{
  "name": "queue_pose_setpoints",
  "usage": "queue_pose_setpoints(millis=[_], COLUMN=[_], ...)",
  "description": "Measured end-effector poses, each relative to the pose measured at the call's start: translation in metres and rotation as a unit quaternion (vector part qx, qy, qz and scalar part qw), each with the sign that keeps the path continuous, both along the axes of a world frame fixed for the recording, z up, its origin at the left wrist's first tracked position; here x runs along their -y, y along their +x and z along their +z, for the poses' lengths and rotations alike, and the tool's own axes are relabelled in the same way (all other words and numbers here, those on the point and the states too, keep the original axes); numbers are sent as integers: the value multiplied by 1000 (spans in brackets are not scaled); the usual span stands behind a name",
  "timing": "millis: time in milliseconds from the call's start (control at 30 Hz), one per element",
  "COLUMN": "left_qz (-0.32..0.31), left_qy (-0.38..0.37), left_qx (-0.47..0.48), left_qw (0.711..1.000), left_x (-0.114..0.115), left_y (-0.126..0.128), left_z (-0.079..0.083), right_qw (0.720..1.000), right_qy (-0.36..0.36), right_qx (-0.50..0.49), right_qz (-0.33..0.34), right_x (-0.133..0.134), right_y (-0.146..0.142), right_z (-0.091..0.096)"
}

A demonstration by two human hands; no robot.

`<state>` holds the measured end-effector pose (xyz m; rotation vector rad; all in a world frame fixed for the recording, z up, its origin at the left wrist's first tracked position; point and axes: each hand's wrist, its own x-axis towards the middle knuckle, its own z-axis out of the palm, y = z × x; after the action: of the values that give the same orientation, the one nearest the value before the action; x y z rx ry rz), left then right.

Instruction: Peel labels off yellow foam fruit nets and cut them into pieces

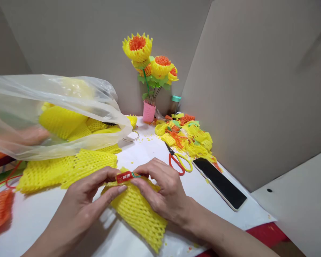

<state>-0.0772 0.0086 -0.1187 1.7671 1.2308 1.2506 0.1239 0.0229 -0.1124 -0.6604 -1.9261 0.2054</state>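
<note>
A yellow foam fruit net (pixel 139 210) hangs down toward me over the white table, its top edge pinched between both hands. At that edge lies a small red label with white print and a green end (pixel 125 176). My left hand (pixel 92 198) is closed on the left end of the edge, thumb below the label. Closed on the right end is my right hand (pixel 160 189), with its thumb and finger touching the label's green end. Several more yellow foam nets (pixel 69 169) lie behind my left hand.
A clear plastic bag (pixel 107 135) stretches across the left, with another person's hand (pixel 29 135) behind it. Scissors (pixel 180 162) and a phone (pixel 219 182) lie right, before a heap of foam scraps (pixel 196 137). Foam flowers (pixel 137 48) stand in a pink pot (pixel 149 111) by the wall.
</note>
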Motion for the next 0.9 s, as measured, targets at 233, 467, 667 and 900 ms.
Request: queue_pose_setpoints(millis=[233, 467, 667, 900], left_qz=[-57, -86, -101, -95], left_qy=[-25, -29, -27, 38], left_qx=[26, -4, -21, -62], left_qw=[998, 996, 994, 993], left_x=[4, 4, 4, 11], left_y=[-5, -9, -8, -7], left_z=[-2, -3, -5, -7], right_qw=[1000, 999, 995, 997], right_qy=[3, 27, 85, 58], right_qx=[27, 23, 50, 30], right_qz=[-1, 4, 27, 31], right_x=[2, 4, 9, 7], right_y=[0, 1, 1, -1], right_z=[0, 4, 10, 3])
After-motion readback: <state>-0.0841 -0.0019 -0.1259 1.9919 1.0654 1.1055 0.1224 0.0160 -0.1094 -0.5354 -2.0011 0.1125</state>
